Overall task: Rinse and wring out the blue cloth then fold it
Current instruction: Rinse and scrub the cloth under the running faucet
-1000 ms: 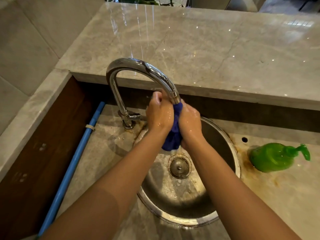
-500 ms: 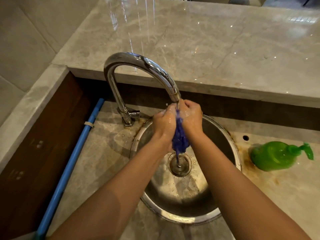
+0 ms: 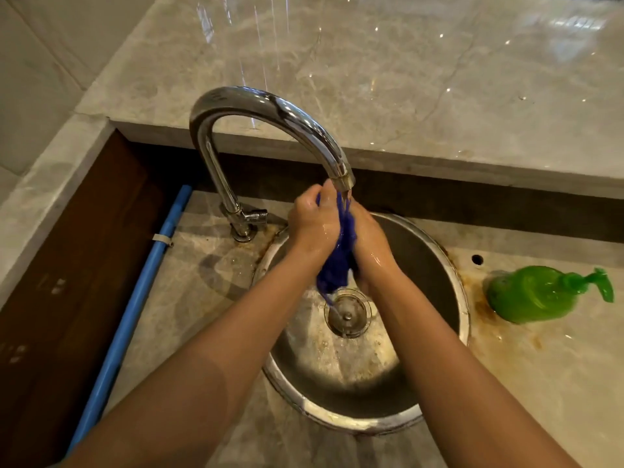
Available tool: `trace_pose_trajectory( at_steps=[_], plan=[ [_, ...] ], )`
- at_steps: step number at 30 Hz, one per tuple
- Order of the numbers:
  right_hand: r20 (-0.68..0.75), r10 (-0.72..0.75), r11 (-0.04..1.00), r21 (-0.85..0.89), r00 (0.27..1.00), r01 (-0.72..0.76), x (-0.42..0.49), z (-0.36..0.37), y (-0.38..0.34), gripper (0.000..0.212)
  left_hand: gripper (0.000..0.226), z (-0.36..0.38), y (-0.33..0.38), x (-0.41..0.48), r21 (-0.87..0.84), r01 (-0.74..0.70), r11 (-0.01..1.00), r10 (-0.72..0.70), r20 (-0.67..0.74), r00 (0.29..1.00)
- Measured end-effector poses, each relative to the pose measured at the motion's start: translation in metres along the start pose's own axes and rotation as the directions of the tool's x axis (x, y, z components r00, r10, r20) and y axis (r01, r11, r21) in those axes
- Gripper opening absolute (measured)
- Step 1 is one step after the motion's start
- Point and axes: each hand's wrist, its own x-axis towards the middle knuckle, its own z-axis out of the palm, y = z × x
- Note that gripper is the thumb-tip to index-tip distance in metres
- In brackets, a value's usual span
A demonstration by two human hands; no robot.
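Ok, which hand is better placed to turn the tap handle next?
Probably the left. The left hand is nearer the tap handle, nothing between them; the right hand would have to cross over the left and the blue cloth both grip.

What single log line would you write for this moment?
phase: rinsing | cloth: bunched under tap, over sink | left grip: holds cloth | right grip: holds cloth | fold: not done

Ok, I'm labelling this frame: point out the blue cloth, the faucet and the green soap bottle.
blue cloth (image 3: 332,271): head view, bunched lower part.
faucet (image 3: 256,100): head view, top of the curved spout.
green soap bottle (image 3: 526,295): head view, middle of its body.
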Motion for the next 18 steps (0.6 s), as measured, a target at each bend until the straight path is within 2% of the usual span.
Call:
trace_pose_trajectory(
  at_steps=[1,2,4,5,6,7,9,10,11,12,14,16,18],
  plan=[
    [-0.014,0.061,0.988,0.141,0.998,-0.059,-0.007,0.004,0.002,0.023,0.024,0.001,0.0,0.008,0.098,-0.031,0.995,0.037,-0.058,0.998],
    [-0.057,0.066,0.978,0.204,0.996,-0.053,-0.01,0.007,0.002,0.024,0.016,0.003,0.0,0.013,0.17,-0.06,0.984,0.077,-0.09,0.993],
    [-0.198,-0.03,0.993,0.103,0.98,0.051,-0.011,0.008,-0.006,0.027,0.009,0.009,-0.006,0.02,0.179,-0.083,0.98,0.101,-0.091,0.991],
    [-0.254,-0.109,0.993,0.015,0.961,0.117,-0.009,0.007,-0.011,0.031,0.012,0.012,-0.01,0.021,0.087,-0.044,0.995,0.052,-0.092,0.994],
    [-0.273,-0.177,0.984,-0.058,0.946,0.167,-0.008,0.006,-0.014,0.035,0.017,0.011,-0.012,0.022,-0.077,0.038,0.996,-0.043,-0.07,0.997],
    [-0.256,-0.252,0.967,-0.102,0.933,0.233,-0.01,0.008,-0.017,0.035,0.022,0.009,-0.011,0.021,-0.264,0.168,0.95,-0.175,-0.005,0.985],
    [-0.178,-0.385,0.918,-0.178,0.906,0.355,-0.018,0.016,-0.014,0.032,0.037,0.003,-0.006,0.018,-0.525,0.472,0.708,-0.405,0.246,0.881],
    [-0.161,-0.448,0.878,-0.263,0.879,0.4,-0.019,0.021,-0.011,0.032,0.05,0.002,-0.005,0.016,-0.611,0.52,0.597,-0.423,0.311,0.851],
    [-0.167,-0.487,0.842,-0.349,0.857,0.411,-0.016,0.024,-0.01,0.036,0.061,0.005,-0.008,0.016,-0.654,0.5,0.567,-0.419,0.294,0.859],
    [-0.187,-0.489,0.83,-0.401,0.852,0.388,-0.009,0.023,-0.01,0.041,0.066,0.008,-0.011,0.017,-0.655,0.472,0.59,-0.405,0.265,0.875],
    [-0.19,-0.376,0.86,-0.435,0.907,0.265,0.01,0.012,-0.01,0.046,0.051,0.014,-0.012,0.012,-0.539,0.436,0.72,-0.415,0.168,0.894],
    [-0.163,-0.161,0.901,-0.427,0.973,0.078,0.028,-0.004,-0.012,0.044,0.032,0.019,-0.008,-0.003,-0.394,0.399,0.828,-0.404,0.073,0.912],
    [-0.129,0.075,0.945,-0.306,0.989,-0.111,0.032,-0.012,-0.014,0.035,0.029,0.022,-0.014,-0.008,-0.346,0.319,0.882,-0.335,0.017,0.942]
  ],
)
